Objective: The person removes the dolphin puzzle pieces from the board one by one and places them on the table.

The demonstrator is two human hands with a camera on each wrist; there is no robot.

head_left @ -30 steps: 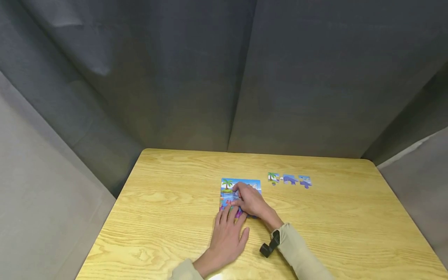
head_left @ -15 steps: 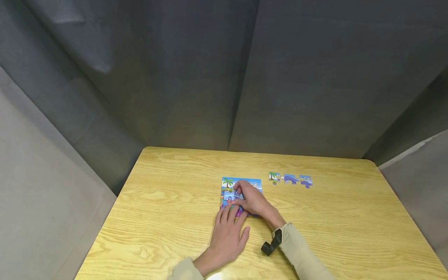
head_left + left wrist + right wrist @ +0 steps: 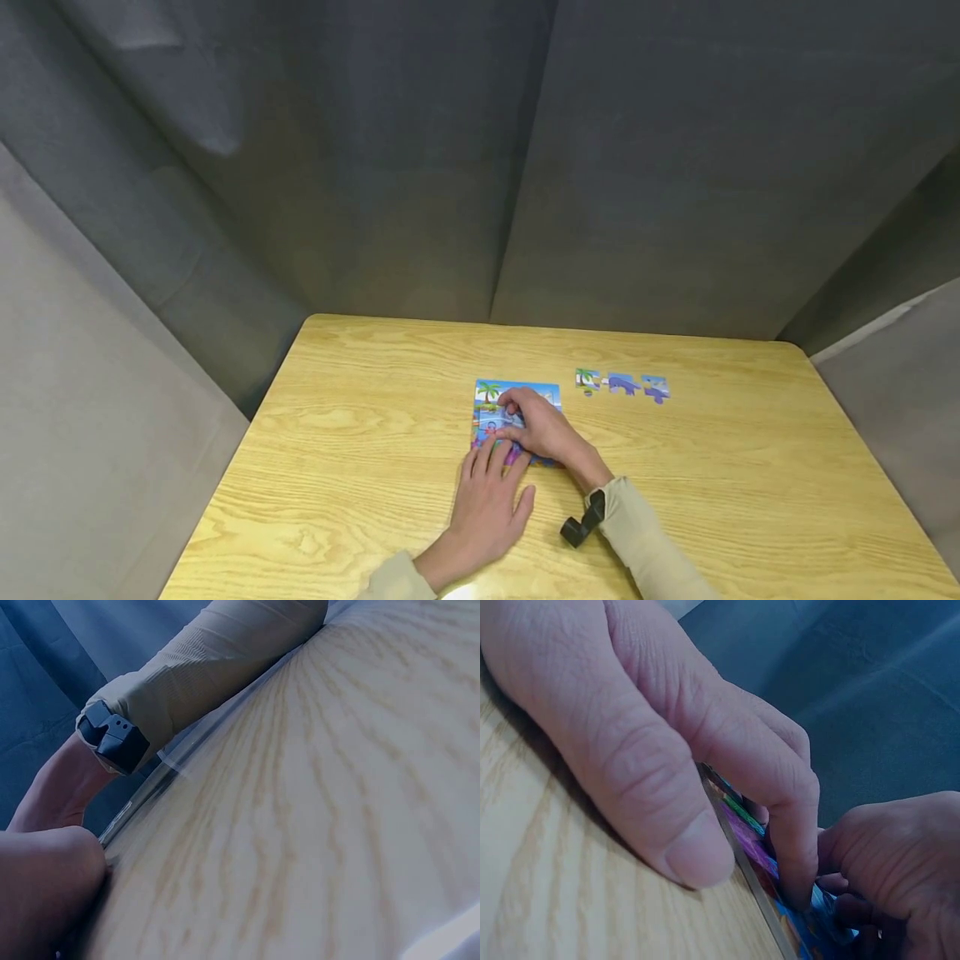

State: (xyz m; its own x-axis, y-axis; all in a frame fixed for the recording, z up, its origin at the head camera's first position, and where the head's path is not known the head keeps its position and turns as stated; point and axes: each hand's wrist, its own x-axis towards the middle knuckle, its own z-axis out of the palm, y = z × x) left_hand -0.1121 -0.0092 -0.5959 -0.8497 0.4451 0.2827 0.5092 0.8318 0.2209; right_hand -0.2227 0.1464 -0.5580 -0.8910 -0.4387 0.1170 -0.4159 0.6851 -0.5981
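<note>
The right hand (image 3: 542, 425), its grip unclear, barely shifts over the puzzle (image 3: 487, 417) beside the straight-fingered left hand (image 3: 486, 510), suggesting fine adjustment.

Right hand (image 3: 542, 425): fingertips partly hidden, grip unclear
Left hand (image 3: 487, 508): mostly cut off, left wrist view
Puzzle board (image 3: 487, 398): middle and lower right covered
Table (image 3: 360, 450): near edge cropped, head view
</note>
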